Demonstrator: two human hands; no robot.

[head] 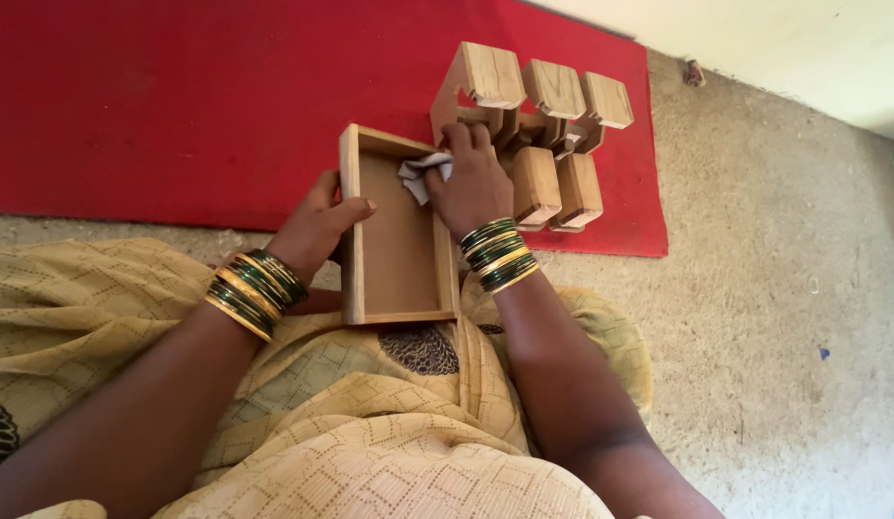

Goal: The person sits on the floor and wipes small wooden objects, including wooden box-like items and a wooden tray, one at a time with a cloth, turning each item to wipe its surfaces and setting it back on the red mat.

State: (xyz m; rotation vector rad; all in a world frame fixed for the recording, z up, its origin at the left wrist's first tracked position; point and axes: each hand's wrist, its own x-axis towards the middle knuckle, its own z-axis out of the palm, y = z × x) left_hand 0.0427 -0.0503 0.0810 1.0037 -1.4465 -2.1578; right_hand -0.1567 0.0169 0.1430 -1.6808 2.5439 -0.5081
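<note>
a shallow wooden tray (394, 235) is propped on the lap at the edge of the red mat (178, 96). its left wall is clasped by the left hand (317, 226); a pale cloth (423, 175) is pinched in the right hand (474, 183) at the far inner corner. steady bracing and firm strokes into corners seem advisable.

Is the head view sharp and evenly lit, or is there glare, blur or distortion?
Head view: soft, even daylight, no glare; tray, cloth and both hands, left and right, are fairly sharp; wooden blocks lean outward slightly, a mild wide-angle distortion; the pale wall at top right looks bright but not blown out.
</note>
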